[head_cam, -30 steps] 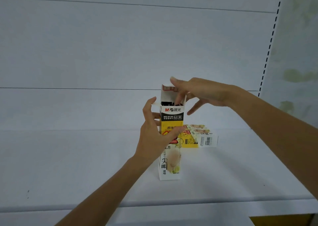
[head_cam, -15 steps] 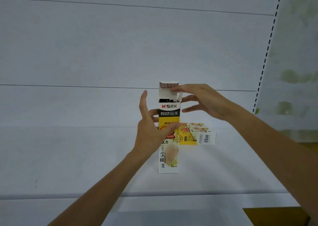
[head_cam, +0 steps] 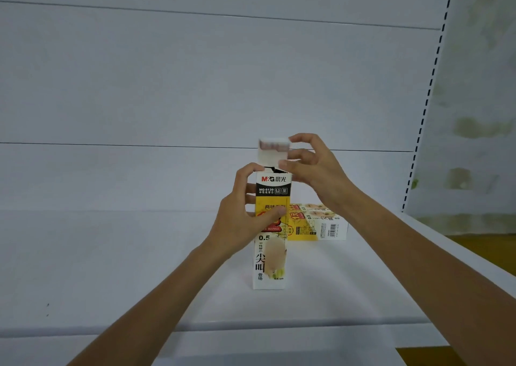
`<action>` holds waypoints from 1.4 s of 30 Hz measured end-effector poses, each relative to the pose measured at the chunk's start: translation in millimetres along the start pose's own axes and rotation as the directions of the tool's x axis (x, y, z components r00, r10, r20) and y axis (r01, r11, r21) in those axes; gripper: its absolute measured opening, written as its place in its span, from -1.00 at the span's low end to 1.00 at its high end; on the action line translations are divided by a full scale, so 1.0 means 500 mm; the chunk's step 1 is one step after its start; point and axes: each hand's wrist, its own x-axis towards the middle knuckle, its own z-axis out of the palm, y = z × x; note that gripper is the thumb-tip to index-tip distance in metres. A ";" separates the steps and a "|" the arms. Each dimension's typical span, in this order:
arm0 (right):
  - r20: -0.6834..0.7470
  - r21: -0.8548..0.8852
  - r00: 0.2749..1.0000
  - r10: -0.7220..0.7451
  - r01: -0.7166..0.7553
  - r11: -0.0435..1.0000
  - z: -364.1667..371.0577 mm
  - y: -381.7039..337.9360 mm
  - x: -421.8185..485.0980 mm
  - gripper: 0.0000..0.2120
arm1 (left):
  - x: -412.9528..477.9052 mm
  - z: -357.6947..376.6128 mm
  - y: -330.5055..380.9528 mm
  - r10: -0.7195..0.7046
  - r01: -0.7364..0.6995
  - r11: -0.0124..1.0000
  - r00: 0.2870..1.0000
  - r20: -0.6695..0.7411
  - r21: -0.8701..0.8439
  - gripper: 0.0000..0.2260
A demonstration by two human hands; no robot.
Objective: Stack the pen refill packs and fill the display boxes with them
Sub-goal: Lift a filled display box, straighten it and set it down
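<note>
A tall pen refill box, white, yellow and black, stands upright on the white shelf. Its top flap is raised and dark refills show in the opening. My left hand grips the box around its upper half, thumb across the front and fingers round the left edge. My right hand pinches the raised flap from the right side. A second refill box of the same print lies flat on the shelf just behind and to the right.
The white back panel of the shelving rises right behind the boxes. A perforated upright borders the shelf on the right. The shelf's front edge runs below my forearms, with brown floor beyond the right side.
My left hand closed its fingers round the box, which it earlier held with fingers spread. My right hand curled onto the top flap. The view drifted slightly.
</note>
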 end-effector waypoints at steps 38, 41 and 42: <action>0.072 -0.276 0.982 0.176 -0.150 0.949 0.028 0.089 -0.125 -0.08 | 0.012 -0.057 0.017 0.066 -0.070 0.994 0.997 0.046 0.085 -0.61; 0.058 -0.441 0.941 0.333 -0.275 0.855 0.039 0.156 -0.187 -0.09 | 0.000 -0.059 -0.002 -0.024 0.021 0.999 0.992 -0.125 -0.028 -0.68; 0.038 -0.467 0.947 0.318 -0.265 0.844 0.037 0.166 -0.195 -0.21 | -0.004 -0.060 -0.009 -0.080 0.066 0.994 0.982 -0.174 -0.086 -0.70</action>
